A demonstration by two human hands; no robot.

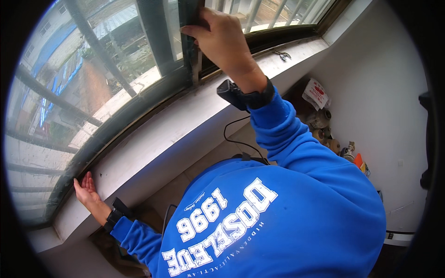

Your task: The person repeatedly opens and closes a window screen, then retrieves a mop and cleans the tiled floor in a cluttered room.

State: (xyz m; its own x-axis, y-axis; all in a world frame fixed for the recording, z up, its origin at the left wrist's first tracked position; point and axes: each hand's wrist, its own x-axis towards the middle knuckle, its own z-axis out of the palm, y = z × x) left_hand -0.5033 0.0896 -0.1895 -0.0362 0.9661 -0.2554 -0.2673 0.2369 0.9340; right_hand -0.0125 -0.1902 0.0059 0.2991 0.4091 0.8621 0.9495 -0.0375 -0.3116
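Observation:
My right hand (226, 41) grips the upright edge of a dark-framed sliding window sash (187, 52), thumb on the near face; its other fingers are partly hidden. Lower on the left, my left hand (87, 193) is turned palm up, its thumb apart from the fingers. Those fingertips touch or nearly touch the bottom rail (114, 132) of the same sash, just above the white sill (156, 128). Mesh shows across the sash. Black straps with small devices circle both wrists, over the cuffs of a blue sweatshirt (278, 215) that bears printed writing.
Small metal pliers (283, 55) lie on the sill at the right. Below them, a printed plastic bag (316, 93) and several jars (320, 118) stand by the white wall (379, 104). A black cable (229, 139) hangs below the sill. Metal bars (100, 55) stand outside the window.

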